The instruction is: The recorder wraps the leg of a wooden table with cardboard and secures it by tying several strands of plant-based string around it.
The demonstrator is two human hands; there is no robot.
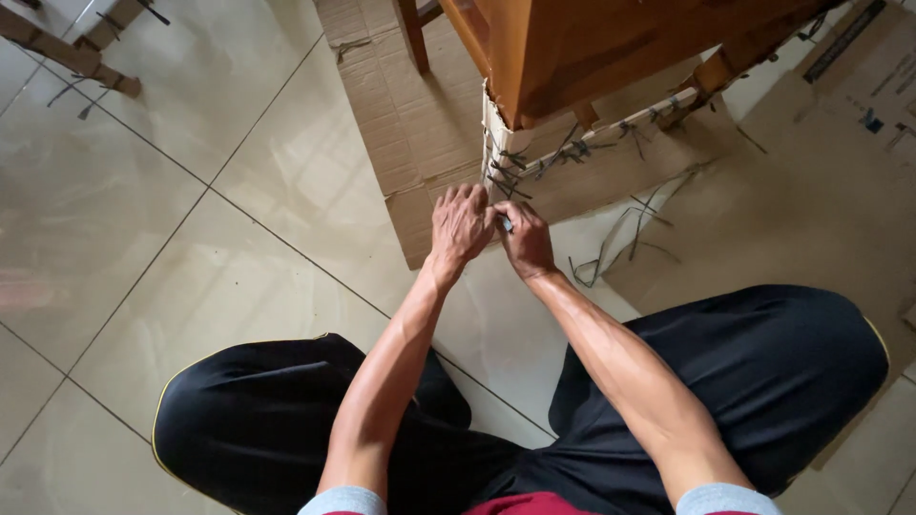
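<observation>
Both hands, left hand (461,225) and right hand (524,240), pinch a tie on the cardboard-wrapped table leg (498,157) directly ahead.

The wooden chair (582,48) runs off the top edge; both hands' fingertips (496,217) hide whatever small thing they pinch.

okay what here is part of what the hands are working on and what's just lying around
In hand:
left hand and right hand, pressed on the cardboard-wrapped leg
dark ties around that wrap
wooden furniture

Lying about:
flat cardboard
loose ties
wood strip
</observation>
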